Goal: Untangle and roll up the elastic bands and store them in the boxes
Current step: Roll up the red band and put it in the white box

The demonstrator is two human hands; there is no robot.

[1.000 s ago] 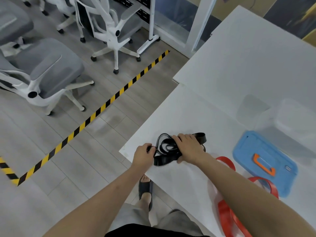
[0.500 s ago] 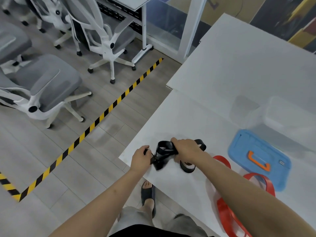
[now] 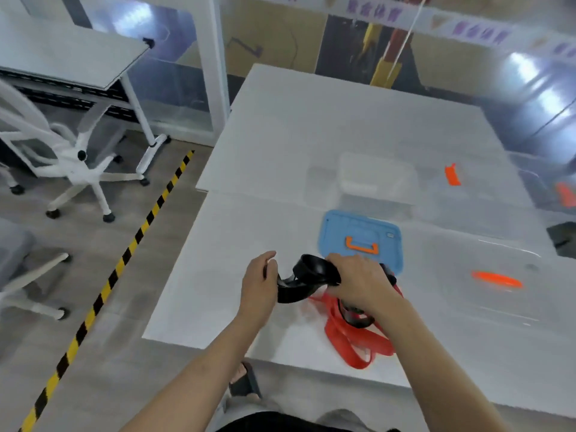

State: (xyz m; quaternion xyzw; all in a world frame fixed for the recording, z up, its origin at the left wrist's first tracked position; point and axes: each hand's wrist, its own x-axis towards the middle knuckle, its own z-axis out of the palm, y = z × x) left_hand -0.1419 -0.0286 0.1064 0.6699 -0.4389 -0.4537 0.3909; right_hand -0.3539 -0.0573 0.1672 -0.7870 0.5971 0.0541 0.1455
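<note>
Your left hand (image 3: 260, 283) and right hand (image 3: 358, 283) both hold the flat black elastic band (image 3: 307, 280), lifted above the smooth white desk (image 3: 218, 275). The left hand is curled round one end of it, thumb side up. The right hand is clenched over the other part, where the band bunches into a rounded coil just beside the knuckles. Between the hands the band sags in a short, matte, ribbon-like curve; another black loop hangs under the right wrist.

Directly beneath the right hand lies the flat bright-red elastic band (image 3: 349, 341) — loose, overlapping loops resting on the desk near its front edge. The black loop under the wrist overlaps it; whether the two touch cannot be told.

Behind the right hand lies the rectangular blue plastic lid with an orange handle (image 3: 358, 235), flat on the desk, corners rounded. Beyond it stands a clear plastic box (image 3: 377, 179), its walls glossy and blurred. To the right sits a second clear plastic container (image 3: 495, 291), with an orange oval part on top — motion blur hides its detail.

Left of the desk, yellow-and-black striped tape (image 3: 124, 260) runs across the grey wood-grain floor, near a white swivel chair (image 3: 81, 163).
</note>
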